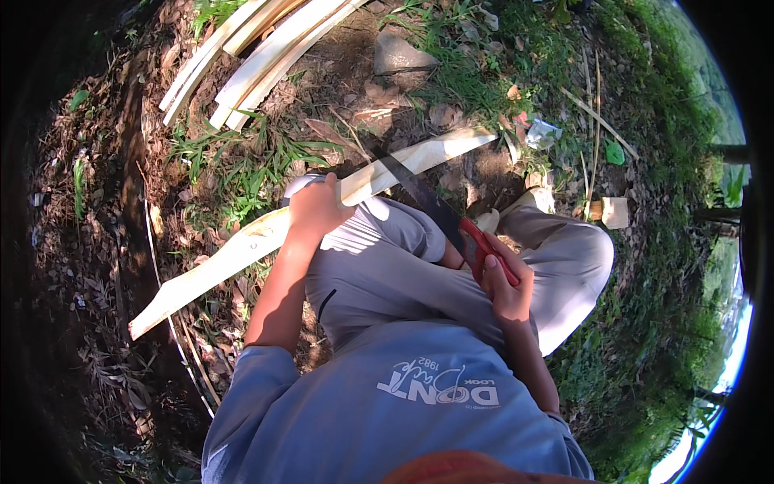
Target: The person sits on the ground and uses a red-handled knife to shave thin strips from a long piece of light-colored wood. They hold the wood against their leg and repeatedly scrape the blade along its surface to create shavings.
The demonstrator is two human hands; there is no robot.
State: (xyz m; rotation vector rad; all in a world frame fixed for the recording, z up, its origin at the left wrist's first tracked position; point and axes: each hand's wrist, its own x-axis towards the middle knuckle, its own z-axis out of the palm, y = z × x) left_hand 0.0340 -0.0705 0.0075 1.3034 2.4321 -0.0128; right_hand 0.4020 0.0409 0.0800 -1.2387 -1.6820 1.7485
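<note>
A long pale plank (222,262) is laid slantwise over the person's bent left leg (355,242), its near end pointed left and its far end right. Under the plank's left part, a thin pale stick (151,232) is seen on leaf-strewn ground. Beyond the plank's left half, several pale wood strips (274,60) are laid side by side. The plank's middle is gripped from above by the left hand (318,208), with the fingers wrapped over its edge. Beyond the plank's right half, a grey stone (401,55) is set in the soil. That half is crossed by the dark blade of a saw (431,203); whether the wood has been cut into cannot be told. On the near side of the plank, the saw's red handle is clasped by the right hand (509,292). Just past the plank's right end, crumpled clear plastic (543,135) is seen; farther right of it, a green scrap (614,153) and a wooden block (615,213) are found.
</note>
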